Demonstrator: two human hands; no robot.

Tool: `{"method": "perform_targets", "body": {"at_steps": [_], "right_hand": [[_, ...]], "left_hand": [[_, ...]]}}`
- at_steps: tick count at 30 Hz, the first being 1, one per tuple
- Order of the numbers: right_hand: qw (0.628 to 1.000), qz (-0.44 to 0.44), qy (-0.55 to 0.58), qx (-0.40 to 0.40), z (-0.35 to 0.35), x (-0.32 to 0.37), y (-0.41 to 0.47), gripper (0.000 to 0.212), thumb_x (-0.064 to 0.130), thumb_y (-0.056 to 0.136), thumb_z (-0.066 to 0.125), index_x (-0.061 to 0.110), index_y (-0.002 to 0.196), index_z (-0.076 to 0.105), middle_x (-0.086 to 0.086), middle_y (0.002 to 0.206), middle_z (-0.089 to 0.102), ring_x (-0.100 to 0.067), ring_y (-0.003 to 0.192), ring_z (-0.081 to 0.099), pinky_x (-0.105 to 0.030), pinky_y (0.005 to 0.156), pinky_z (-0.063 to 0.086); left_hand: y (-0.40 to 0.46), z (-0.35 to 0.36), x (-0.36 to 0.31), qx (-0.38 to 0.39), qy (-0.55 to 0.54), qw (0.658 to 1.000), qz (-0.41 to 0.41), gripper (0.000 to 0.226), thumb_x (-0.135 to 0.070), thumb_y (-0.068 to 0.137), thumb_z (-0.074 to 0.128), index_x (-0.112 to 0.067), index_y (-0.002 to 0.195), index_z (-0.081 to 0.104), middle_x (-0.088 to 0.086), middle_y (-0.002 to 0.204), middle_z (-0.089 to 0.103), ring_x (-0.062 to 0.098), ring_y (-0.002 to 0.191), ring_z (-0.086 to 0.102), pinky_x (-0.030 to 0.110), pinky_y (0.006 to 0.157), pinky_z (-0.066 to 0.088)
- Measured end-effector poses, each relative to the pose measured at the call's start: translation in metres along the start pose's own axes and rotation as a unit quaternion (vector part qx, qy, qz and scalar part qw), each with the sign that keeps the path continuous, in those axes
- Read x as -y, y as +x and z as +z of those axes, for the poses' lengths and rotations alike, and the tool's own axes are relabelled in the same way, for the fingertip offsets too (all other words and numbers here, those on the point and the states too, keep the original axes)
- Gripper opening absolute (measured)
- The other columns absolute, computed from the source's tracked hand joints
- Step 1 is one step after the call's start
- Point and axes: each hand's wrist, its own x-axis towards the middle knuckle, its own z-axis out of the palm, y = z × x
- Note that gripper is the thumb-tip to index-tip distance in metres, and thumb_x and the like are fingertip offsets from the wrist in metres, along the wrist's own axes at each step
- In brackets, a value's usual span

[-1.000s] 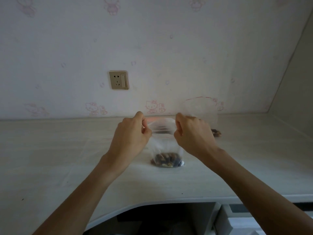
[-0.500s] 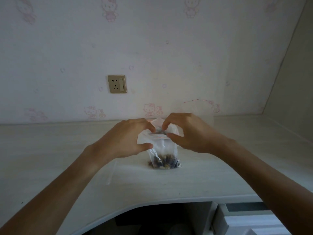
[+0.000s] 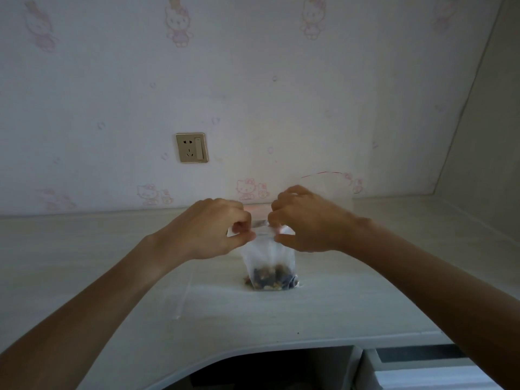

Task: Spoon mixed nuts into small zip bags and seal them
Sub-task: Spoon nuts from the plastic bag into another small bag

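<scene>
**Inspector A:** Item under inspection: one small zip bag [image 3: 268, 258], clear plastic, standing upright on the pale surface [image 3: 84, 263] near its front edge. Contents: mixed nuts [image 3: 271, 278], brown and dark pieces, settled in the bottom only. The upper part of the bag is see-through and unfilled.

**Inspector B:** Condition of the hands?

**Inspector A:** Left hand [image 3: 213, 232] has fingers curled, thumb and fingertips pinching the top strip of the bag at its left corner. Right hand [image 3: 306, 220] likewise curled, pinching the same strip at the right corner. Whether the strip is fully closed between them cannot be told.

**Inspector B:** Any markings, brand or print on the bag?

**Inspector A:** None legible. A faint reddish line runs along the top strip. A second clear bag [image 3: 327, 184] with a red line at its mouth stands behind the right hand, by the wall.

**Inspector B:** Other writing?

**Inspector A:** None readable. Wallpaper [image 3: 253, 80] carries pink cartoon-cat figures; a wall socket [image 3: 192, 147] sits above the surface.
</scene>
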Motion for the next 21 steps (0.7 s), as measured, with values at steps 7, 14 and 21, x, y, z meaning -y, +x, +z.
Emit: {"method": "perform_targets", "body": {"at_steps": [7, 14, 21], "right_hand": [[0.99, 0.012, 0.14, -0.029, -0.025, -0.011, 0.0, 0.029, 0.045, 0.088, 0.077, 0.016, 0.084, 0.073, 0.005, 0.085, 0.066, -0.01, 0.082, 0.052, -0.025, 0.085, 0.039], [0.948, 0.067, 0.309, 0.045, -0.029, -0.002, 0.009, 0.027, 0.021, 0.084, 0.084, 0.009, 0.103, 0.07, -0.004, 0.092, 0.073, -0.015, 0.086, 0.067, -0.031, 0.081, 0.055], [0.931, 0.053, 0.358, 0.039, -0.032, -0.007, 0.005, 0.014, 0.021, 0.087, 0.082, 0.008, 0.088, 0.076, 0.001, 0.078, 0.072, -0.006, 0.071, 0.062, -0.024, 0.071, 0.051]], "left_hand": [[-0.004, -0.018, -0.002, 0.03, -0.157, 0.987, 0.004, 0.029, -0.049, 0.095, 0.069, -0.031, 0.072, 0.065, -0.015, 0.079, 0.068, 0.0, 0.057, 0.066, 0.018, 0.06, 0.046], [0.002, -0.014, -0.012, 0.049, -0.28, 0.958, -0.04, 0.032, -0.058, 0.093, 0.066, -0.033, 0.074, 0.064, -0.018, 0.072, 0.068, 0.017, 0.04, 0.064, 0.018, 0.043, 0.046], [0.002, -0.014, -0.003, 0.035, -0.27, 0.961, -0.042, 0.047, -0.075, 0.085, 0.064, -0.029, 0.074, 0.064, -0.008, 0.071, 0.064, 0.013, 0.042, 0.061, 0.017, 0.043, 0.046]]}}
